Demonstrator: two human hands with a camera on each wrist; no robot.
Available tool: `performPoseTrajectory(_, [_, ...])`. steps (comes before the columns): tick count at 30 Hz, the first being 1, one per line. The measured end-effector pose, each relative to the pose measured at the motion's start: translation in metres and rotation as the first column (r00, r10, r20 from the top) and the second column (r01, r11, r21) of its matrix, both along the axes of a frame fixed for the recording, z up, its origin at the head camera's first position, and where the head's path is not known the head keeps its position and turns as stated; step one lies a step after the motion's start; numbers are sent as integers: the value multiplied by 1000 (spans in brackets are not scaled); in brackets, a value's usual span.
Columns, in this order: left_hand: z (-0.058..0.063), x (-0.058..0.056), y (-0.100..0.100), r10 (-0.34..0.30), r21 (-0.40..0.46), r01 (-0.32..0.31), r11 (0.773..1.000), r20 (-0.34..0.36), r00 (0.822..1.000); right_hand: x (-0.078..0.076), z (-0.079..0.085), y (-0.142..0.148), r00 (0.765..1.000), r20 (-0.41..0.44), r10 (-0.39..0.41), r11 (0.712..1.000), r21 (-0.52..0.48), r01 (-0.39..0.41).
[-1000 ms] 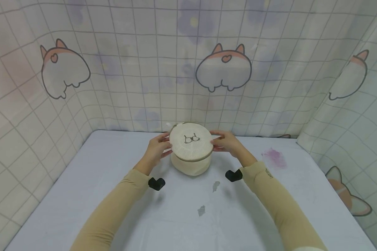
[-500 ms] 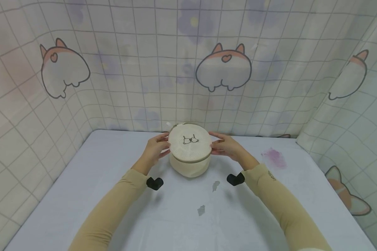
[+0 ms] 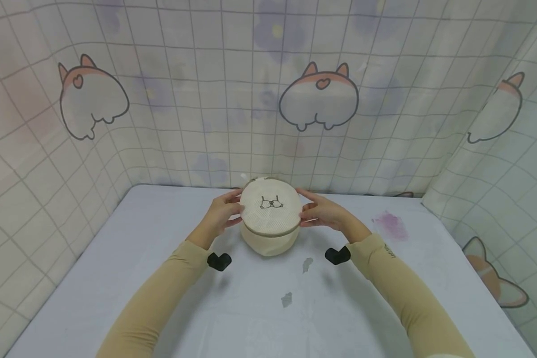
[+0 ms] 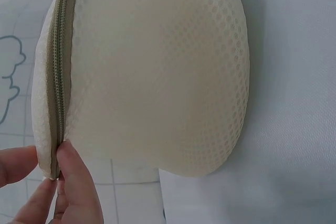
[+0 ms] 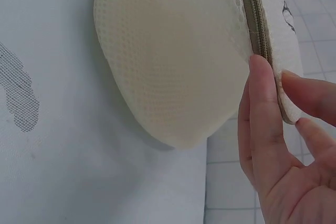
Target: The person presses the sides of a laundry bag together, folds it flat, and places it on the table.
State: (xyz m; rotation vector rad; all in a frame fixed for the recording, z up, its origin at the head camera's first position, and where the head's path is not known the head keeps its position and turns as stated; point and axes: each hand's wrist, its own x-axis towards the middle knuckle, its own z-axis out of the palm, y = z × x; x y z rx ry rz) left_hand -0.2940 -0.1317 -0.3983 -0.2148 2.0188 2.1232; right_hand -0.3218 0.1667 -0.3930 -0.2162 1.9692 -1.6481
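you pinch the zippered rim (image 4: 60,77) of a round mesh bag (image 3: 270,219) between both hands: left hand (image 3: 219,214) at nine o'clock, right hand (image 3: 328,214) at three, equally near.

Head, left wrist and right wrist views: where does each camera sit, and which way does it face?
Head: worn on the head, facing forward and down at the mesh bag; left hand, right hand and sleeves show.
Left wrist: on that wrist, facing the bag's side and zipper; left-hand fingers show.
Right wrist: on that wrist, facing the bag's opposite side; right-hand fingers show.
Shared: both wrist views show the zipper, table and gridded cloth.
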Motion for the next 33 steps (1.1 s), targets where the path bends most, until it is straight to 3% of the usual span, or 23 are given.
performPoseTrajectory(13, [-2, 1, -3, -38, -23, 38, 999, 6, 999, 5, 1, 0, 1000, -13, 24, 1000, -17, -25])
performPoseTrajectory(25, [-7, 3, 0, -42, -26, 42, 999, 14, 999, 4, -17, 1, 1000, 16, -7, 1000, -13, 7])
performPoseTrajectory(33, [-10, 3, 2, -41, -28, 41, 999, 10, 999, 5, -20, 5, 1000, -5, 15, 1000, -16, -15])
